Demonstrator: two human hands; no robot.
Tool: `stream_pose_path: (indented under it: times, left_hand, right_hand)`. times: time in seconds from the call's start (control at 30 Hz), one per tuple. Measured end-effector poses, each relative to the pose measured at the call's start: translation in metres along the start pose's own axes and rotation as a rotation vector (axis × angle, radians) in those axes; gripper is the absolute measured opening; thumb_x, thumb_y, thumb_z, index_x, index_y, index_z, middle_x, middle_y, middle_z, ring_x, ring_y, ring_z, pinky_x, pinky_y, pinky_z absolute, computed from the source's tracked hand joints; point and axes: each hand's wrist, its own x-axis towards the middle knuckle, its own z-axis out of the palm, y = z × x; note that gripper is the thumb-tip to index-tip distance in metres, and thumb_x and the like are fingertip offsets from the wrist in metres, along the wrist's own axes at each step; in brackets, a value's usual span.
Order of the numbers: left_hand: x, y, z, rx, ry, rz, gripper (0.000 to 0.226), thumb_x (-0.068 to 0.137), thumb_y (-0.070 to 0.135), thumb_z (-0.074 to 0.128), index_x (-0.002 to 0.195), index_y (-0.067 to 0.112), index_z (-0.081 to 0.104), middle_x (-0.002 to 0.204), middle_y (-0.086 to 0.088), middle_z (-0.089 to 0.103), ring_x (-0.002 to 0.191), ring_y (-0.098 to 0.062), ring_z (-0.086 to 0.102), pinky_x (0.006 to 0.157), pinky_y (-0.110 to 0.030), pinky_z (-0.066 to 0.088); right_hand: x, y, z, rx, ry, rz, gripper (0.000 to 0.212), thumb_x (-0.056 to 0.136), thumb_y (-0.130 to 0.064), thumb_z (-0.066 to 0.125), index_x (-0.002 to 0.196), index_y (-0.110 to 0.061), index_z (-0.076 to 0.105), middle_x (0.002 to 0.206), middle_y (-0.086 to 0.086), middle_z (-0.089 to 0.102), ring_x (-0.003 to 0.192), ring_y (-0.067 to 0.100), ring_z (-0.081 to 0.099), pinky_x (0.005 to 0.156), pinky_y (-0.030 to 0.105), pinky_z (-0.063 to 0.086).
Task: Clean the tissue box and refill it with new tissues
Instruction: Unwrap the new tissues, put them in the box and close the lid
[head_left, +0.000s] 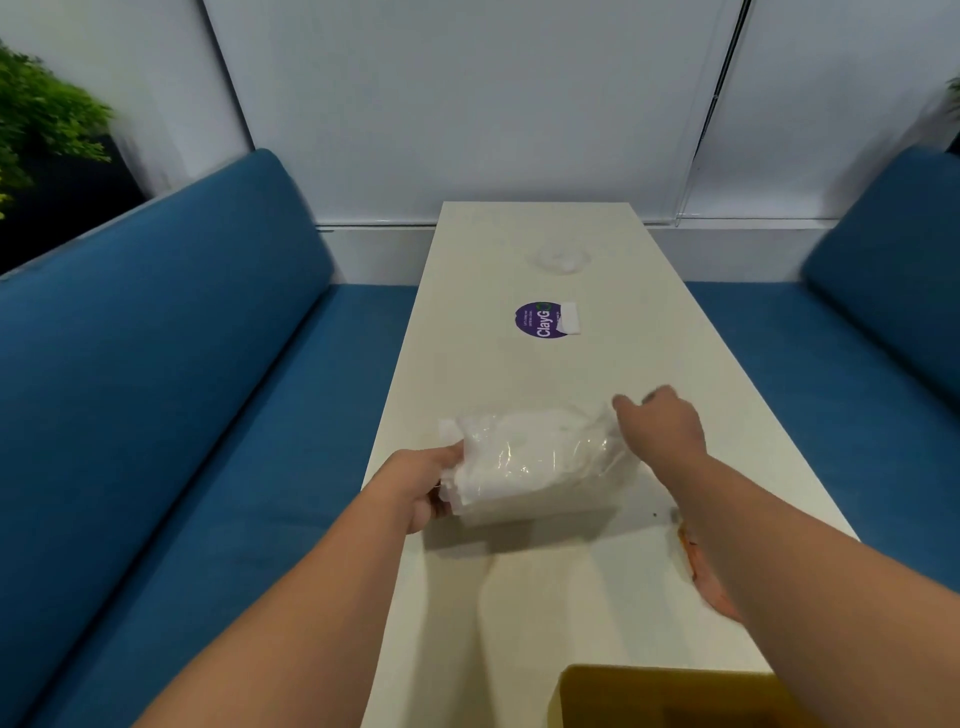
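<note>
A soft white pack of tissues in a clear, crinkled plastic wrapper (530, 457) is held just above the long white table (545, 597), near its left edge and about midway along the visible length, a shadow lying on the tabletop beneath it. The pack's left end is gripped by the left hand (423, 486), whose thumb and fingers are curled round that end. The right hand (662, 423) is at the pack's right end with its fingers curled; the loose film appears to be pinched there, though the contact itself is blurred and cannot be told for certain. The pack is judged to be light and yielding: it would sag if held at one end only, and the glossy film is likely to be slippery and to tear easily. A hold at the two short ends, where the film bunches, or a flat support from below, is judged the safest. A yellow-brown open box (670, 696), probably the tissue box to be refilled, is seen only in part at the near edge of the table, towards the right corner. Farther along the table a round purple sticker with white lettering (540, 320) lies near the middle, with a small white paper scrap (571, 318) touching its right side. An orange-stained patch (688, 551) is partly hidden by the right forearm at the right edge.
</note>
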Motion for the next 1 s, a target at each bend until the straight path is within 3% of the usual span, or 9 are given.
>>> stream_pose_path:
  times: [0.1,0.3,0.43,0.53,0.63,0.8,0.9,1.0]
  left_hand:
    - [-0.001,-0.001,0.002,-0.041,-0.014,-0.038,0.022,0.085,0.018,0.072,0.101,0.002,0.072,0.052,-0.001,0.057,0.038,-0.017,0.045,0.050,-0.029,0.047]
    - [-0.002,-0.003,0.002,-0.056,0.042,-0.054,0.015,0.093,0.008,0.059,0.103,0.002,0.069,0.046,0.000,0.054,0.029,-0.015,0.041,0.042,-0.024,0.042]
    - [0.004,-0.007,-0.015,-0.099,0.104,-0.045,0.020,0.092,-0.001,0.049,0.102,0.001,0.067,0.067,-0.006,0.053,0.047,-0.019,0.033,0.057,-0.033,0.040]
    - [0.004,-0.009,-0.035,-0.103,0.105,-0.032,0.015,0.090,0.002,0.059,0.103,-0.003,0.065,0.077,-0.010,0.062,0.055,-0.022,0.048,0.070,-0.040,0.044]
    - [0.003,-0.010,-0.047,-0.096,0.071,-0.019,0.023,0.085,0.013,0.071,0.103,0.000,0.066,0.072,-0.007,0.068,0.049,-0.020,0.060,0.071,-0.039,0.049]
    - [-0.002,-0.013,-0.037,-0.196,0.008,-0.036,0.023,0.084,0.023,0.070,0.101,0.008,0.066,0.088,-0.010,0.071,0.081,-0.031,0.066,0.082,-0.049,0.054]
    - [-0.002,-0.019,-0.033,-0.168,0.011,-0.044,0.026,0.085,0.017,0.069,0.106,0.004,0.066,0.095,-0.013,0.071,0.084,-0.033,0.066,0.090,-0.056,0.051]
    - [-0.004,-0.019,-0.039,-0.115,0.030,-0.042,0.023,0.086,0.009,0.063,0.108,0.003,0.066,0.099,-0.015,0.070,0.082,-0.032,0.066,0.093,-0.054,0.050]
  right_hand:
    - [-0.001,0.010,0.003,0.052,-0.152,-0.035,0.027,0.089,-0.033,0.054,0.080,-0.008,0.059,0.079,0.006,0.057,0.081,0.027,0.054,0.069,0.034,0.044]
    - [-0.004,0.010,0.009,0.052,-0.098,-0.117,0.016,0.096,-0.024,0.055,0.088,-0.014,0.064,0.092,0.004,0.064,0.082,0.021,0.055,0.069,0.026,0.039]
    - [-0.006,0.008,0.013,0.077,-0.074,-0.109,0.016,0.098,-0.022,0.053,0.090,-0.013,0.062,0.093,0.006,0.061,0.080,0.022,0.053,0.068,0.027,0.039]
    - [-0.006,0.006,0.012,0.087,-0.068,-0.110,0.016,0.099,-0.022,0.051,0.092,-0.012,0.060,0.093,0.005,0.058,0.080,0.022,0.053,0.067,0.028,0.041]
    - [-0.007,0.007,0.014,0.104,-0.065,-0.110,0.017,0.099,-0.023,0.051,0.092,-0.011,0.060,0.095,0.006,0.058,0.080,0.022,0.053,0.068,0.028,0.040]
    - [-0.010,0.010,0.016,0.141,-0.070,-0.101,0.019,0.099,-0.022,0.050,0.093,-0.009,0.061,0.091,0.004,0.057,0.080,0.021,0.052,0.069,0.030,0.041]
    - [-0.010,0.011,0.016,0.137,-0.059,-0.093,0.019,0.100,-0.024,0.049,0.092,-0.009,0.060,0.090,0.004,0.057,0.081,0.022,0.052,0.069,0.030,0.040]
    - [-0.009,0.012,0.015,0.134,-0.058,-0.080,0.019,0.100,-0.023,0.048,0.093,-0.010,0.059,0.092,0.005,0.057,0.083,0.023,0.052,0.070,0.030,0.040]
